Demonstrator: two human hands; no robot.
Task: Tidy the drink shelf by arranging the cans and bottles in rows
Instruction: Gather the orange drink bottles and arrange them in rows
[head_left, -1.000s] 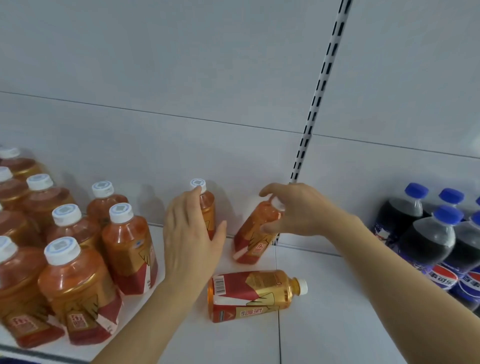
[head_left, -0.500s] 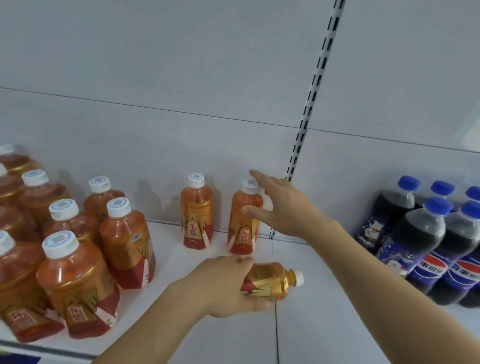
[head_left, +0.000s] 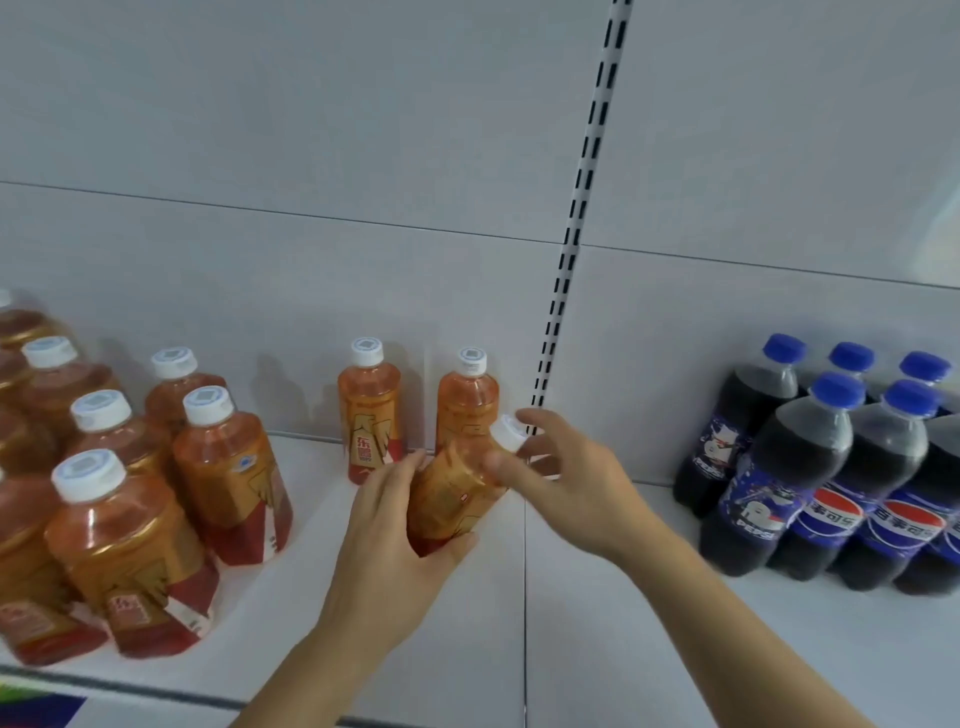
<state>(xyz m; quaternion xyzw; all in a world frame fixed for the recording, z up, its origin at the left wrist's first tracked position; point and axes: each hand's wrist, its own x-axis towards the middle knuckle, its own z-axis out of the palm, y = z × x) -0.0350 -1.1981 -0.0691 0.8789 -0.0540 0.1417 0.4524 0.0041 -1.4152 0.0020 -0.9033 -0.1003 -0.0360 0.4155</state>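
A white shelf (head_left: 597, 649) with a white panelled back wall carries the drinks; a slotted white upright rail (head_left: 582, 208) runs down the wall behind the centre.

The task item is a clear plastic bottle of orange tea (head_left: 457, 493) with a white screw cap and a gold and red label. It is tilted, cap pointing up and to the right, base low and to the left, in front of the rail.

The left hand (head_left: 395, 525) grips the lower body of this bottle, fingers curled over the label and thumb under the base end. The right hand (head_left: 566, 478) is at the neck: the thumb touches the bottle shoulder just below the cap, and the fingers are spread and loosely curved beside and behind the cap, not closed round it.

Directly behind the held bottle, against the back wall, stand two upright bottles of the same tea (head_left: 369, 410), side by side. A larger group of the same tea bottles (head_left: 130, 519) stands in rows at the left, well apart from the hands. At the right stands a cluster of dark cola bottles with blue caps (head_left: 831, 483).
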